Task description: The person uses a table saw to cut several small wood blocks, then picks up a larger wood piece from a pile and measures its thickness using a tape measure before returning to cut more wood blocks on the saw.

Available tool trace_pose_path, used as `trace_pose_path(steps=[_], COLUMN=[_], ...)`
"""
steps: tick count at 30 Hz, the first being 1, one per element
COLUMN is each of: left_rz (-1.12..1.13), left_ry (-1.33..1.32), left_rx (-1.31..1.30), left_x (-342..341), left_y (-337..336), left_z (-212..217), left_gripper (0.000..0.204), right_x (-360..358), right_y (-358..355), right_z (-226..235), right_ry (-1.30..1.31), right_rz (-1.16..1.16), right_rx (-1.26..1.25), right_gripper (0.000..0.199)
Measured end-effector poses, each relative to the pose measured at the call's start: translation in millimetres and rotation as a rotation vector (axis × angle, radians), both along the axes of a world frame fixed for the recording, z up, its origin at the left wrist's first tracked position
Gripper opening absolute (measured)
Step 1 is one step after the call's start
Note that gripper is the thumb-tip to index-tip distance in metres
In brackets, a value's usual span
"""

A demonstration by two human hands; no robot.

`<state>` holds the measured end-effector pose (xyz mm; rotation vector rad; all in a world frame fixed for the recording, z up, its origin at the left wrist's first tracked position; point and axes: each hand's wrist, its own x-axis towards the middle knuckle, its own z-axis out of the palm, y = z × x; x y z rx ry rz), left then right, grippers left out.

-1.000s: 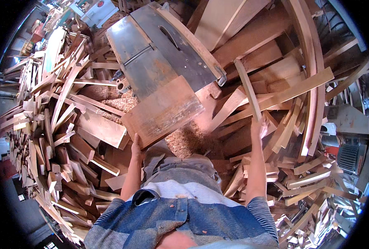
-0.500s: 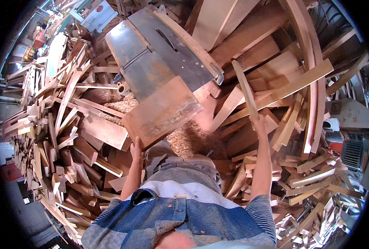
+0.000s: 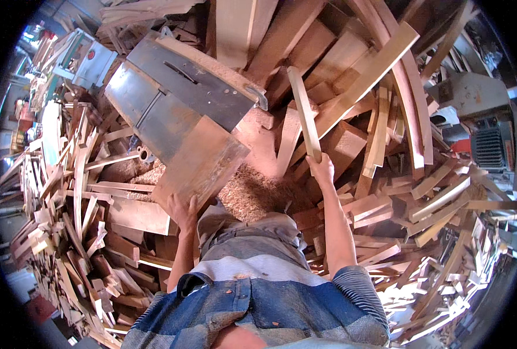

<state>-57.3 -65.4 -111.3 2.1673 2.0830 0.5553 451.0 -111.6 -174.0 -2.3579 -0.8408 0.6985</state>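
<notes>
Observed from the floor: one person at work among timber, wearing a blue, grey and white shirt (image 3: 287,296) with pale dust on its front.

The left hand (image 3: 183,214) is at the near edge of a broad brown board (image 3: 197,166). Its fingers are spread and touching that edge; I cannot tell whether they clamp it or only press on it. The board lies flat across the near end of a metal tabletop (image 3: 157,125), set at an angle, its near part projecting toward the person. The tabletop is partly rusty, with a narrow slot (image 3: 180,72) in its darker section and a wooden rail (image 3: 209,62) along the far side.

The right hand (image 3: 322,168) has its fingers closed around the near end of a pale wooden strip (image 3: 305,116). The strip points away from the person, to the right of the tabletop and apart from it. Beyond it, a long plank (image 3: 366,81) lies slantwise over stacked timber.

Wood shavings (image 3: 250,195) are heaped beside the board. At far right stands a finned motor (image 3: 488,148).
</notes>
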Motion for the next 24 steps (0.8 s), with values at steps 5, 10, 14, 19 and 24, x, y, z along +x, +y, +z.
trace_pose_path(steps=[5,10,14,19,24], left_rz=[-0.218,-0.298,-0.294,-0.359,-0.310], left_ry=[0.175,0.253,0.264,0.228,0.230], left_rx=[-0.177,-0.342,-0.293,-0.209,-0.231], left_x=[63.3,110.5,124.4,117.0,116.5], left_y=[48.7,80.4,74.2,75.1,76.4], left_z=[15.4,16.8,24.7,21.3,16.3], left_gripper=[0.081,0.087,0.080,0.072,0.064], right_x=[-3.6,-5.0,-13.9,-17.4,-16.7], right_y=[4.6,0.9,-2.6,-3.0,-7.0], right_z=[-1.0,-1.2,0.8,-7.9,4.1], right_ry=[0.167,0.334,0.436,0.511,0.548], right_rz=[-0.052,-0.129,-0.175,-0.186,-0.211], right_rx=[-0.004,0.000,0.042,0.049,0.057], right_gripper=[0.053,0.050,0.048,0.046,0.052])
